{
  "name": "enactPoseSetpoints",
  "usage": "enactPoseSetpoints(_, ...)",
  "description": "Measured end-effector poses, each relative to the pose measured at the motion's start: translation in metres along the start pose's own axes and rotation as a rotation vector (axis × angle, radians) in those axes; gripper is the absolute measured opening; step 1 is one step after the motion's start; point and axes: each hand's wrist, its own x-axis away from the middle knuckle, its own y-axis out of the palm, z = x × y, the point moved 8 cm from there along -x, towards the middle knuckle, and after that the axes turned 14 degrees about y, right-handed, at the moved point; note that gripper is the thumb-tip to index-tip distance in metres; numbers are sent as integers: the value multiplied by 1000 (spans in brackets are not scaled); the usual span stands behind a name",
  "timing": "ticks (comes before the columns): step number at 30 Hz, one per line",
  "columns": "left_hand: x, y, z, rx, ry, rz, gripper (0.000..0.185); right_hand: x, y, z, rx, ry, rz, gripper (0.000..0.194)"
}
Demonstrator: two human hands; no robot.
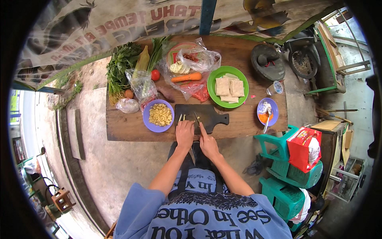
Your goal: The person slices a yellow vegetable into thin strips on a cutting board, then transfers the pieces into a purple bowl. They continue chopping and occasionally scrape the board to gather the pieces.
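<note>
A black cutting board (209, 112) lies at the table's near edge. My right hand (208, 143) grips a knife (196, 116), its blade pointing away over the board, index finger stretched along it. My left hand (185, 131) rests fingers down on the board's left part, beside the blade; whatever lies under the fingertips is hidden. Pale cut strips (182, 117) lie just beyond those fingers, and small bits sit by the blade. Left of the board is a purple bowl (145, 121) of yellow diced food. Square wrappers (229, 88) lie on a green plate (211, 86) behind the board.
Leafy greens (124, 59), a corn cob (143, 59), a tomato (155, 75) and a carrot (186, 77) lie at the back left. A stone mortar (268, 70) stands back right, near a purple bowl (276, 109) with a spoon. Green stools (282, 197) stand right of the table.
</note>
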Motion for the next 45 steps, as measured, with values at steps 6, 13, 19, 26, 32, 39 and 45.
enactPoseSetpoints(6, 1, -1, 1, -1, 10, 18, 15, 20, 9, 5, 58, -5, 0, 71)
enactPoseSetpoints(13, -3, 0, -2, 36, -71, -41, 13, 7, 18, 1, 123, 32, -9, 70)
enactPoseSetpoints(19, -4, -3, -1, 65, -112, -31, 10, -3, 9, -3, -45, 20, 25, 69)
enactPoseSetpoints(26, -5, -1, -4, 64, -134, -58, 9, 18, 16, 4, -18, -21, 23, 71)
enactPoseSetpoints(32, -7, 1, -5, 38, -135, -97, 10, 27, 23, 8, 102, 11, 22, 72)
enactPoseSetpoints(39, -9, -3, -6, 68, -129, -111, 10, 7, 23, -1, 45, 21, 35, 72)
enactPoseSetpoints(45, -12, -6, -11, 76, -172, -167, 9, 24, 11, 1, -60, -4, 70, 67)
